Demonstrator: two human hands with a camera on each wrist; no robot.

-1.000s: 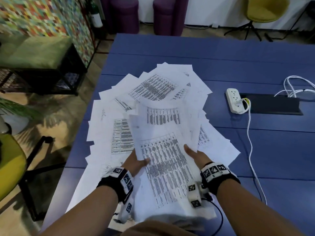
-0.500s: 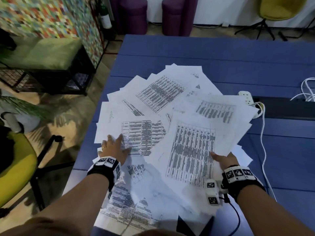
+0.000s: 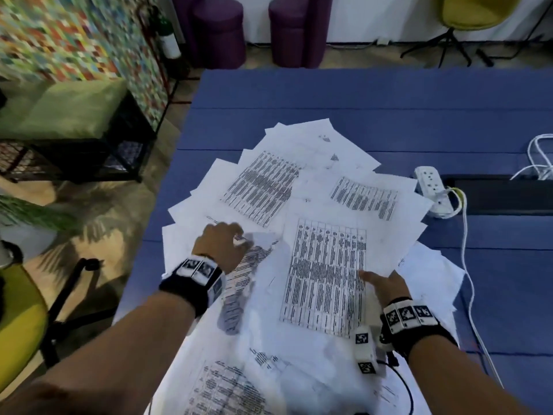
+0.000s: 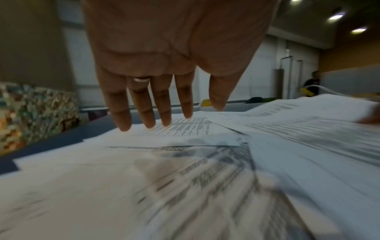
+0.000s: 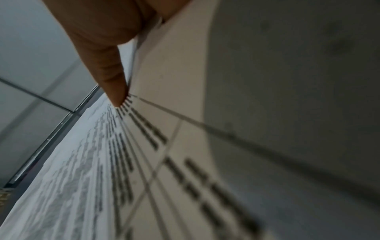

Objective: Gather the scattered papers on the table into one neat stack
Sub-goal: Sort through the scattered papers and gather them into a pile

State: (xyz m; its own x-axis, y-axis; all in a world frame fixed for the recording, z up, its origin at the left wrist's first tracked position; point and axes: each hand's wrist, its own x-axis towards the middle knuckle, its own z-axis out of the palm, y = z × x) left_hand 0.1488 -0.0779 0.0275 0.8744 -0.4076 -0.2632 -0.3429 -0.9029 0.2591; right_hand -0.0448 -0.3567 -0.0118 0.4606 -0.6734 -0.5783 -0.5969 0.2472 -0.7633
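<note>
Several white printed papers (image 3: 260, 187) lie fanned and overlapping across the blue table (image 3: 329, 100). My left hand (image 3: 236, 238) is spread flat over loose sheets left of centre. In the left wrist view its fingertips (image 4: 148, 123) point down, straight, at the top sheet (image 4: 185, 129). My right hand (image 3: 380, 283) holds a bundle of sheets (image 3: 326, 274) by its right edge, thumb on top and fingers hidden beneath. In the right wrist view the thumb (image 5: 111, 81) presses on the printed page (image 5: 144, 146). More sheets lie at the table's near edge.
A white power strip (image 3: 431, 187) with a white cable (image 3: 466, 265) lies just right of the papers, beside a black cable slot (image 3: 502, 190). A yellow chair (image 3: 18, 319) stands off the table's left side, with a green bench (image 3: 68, 109) and purple stools (image 3: 218, 31) beyond.
My left hand let go of the bundle that both hands held and moved out over the loose sheets on the left. My right hand carried the bundle to the right.
</note>
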